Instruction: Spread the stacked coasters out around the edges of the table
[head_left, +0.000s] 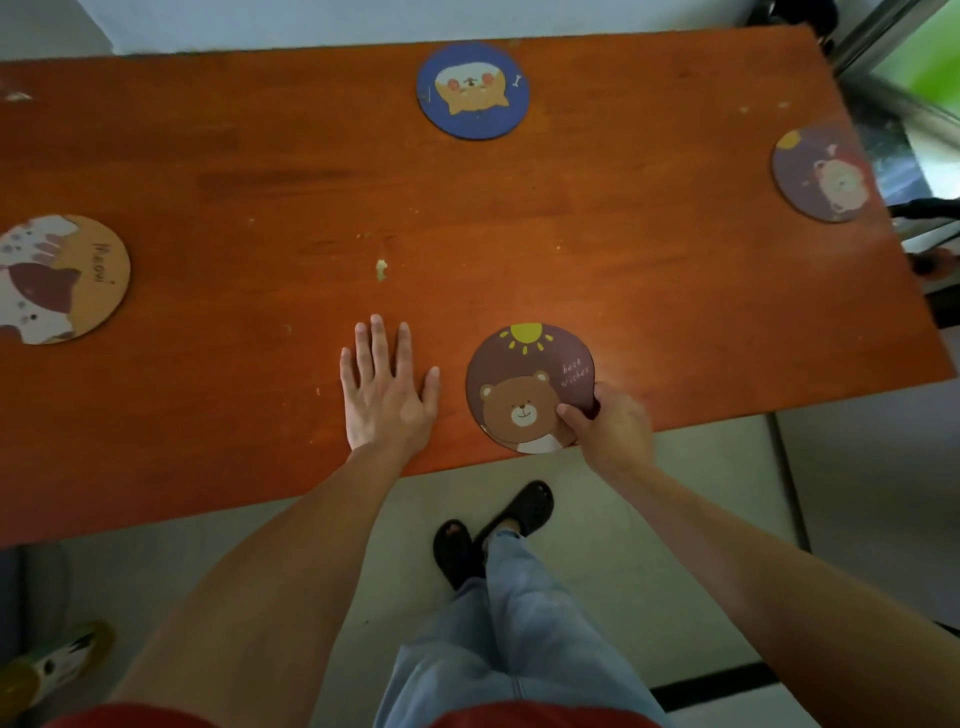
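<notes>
A brown bear coaster (522, 379) with a yellow sun lies at the near edge of the orange wooden table (571, 234). My right hand (613, 428) pinches its lower right rim, thumb on top. Just left of it, my left hand (387, 392) rests flat on the table with fingers spread, holding nothing. A blue coaster (472, 89) lies at the far edge. At the right edge sits a purple bear coaster (821, 171). A tan cat coaster (57, 278) lies at the left, partly cut off by the frame.
A pale chip (382, 269) marks the table's middle. Below the near edge are my legs in light jeans and black sandals (491, 530) on a pale floor. A patterned object (57, 660) lies on the floor at lower left. A window frame (904, 57) stands at top right.
</notes>
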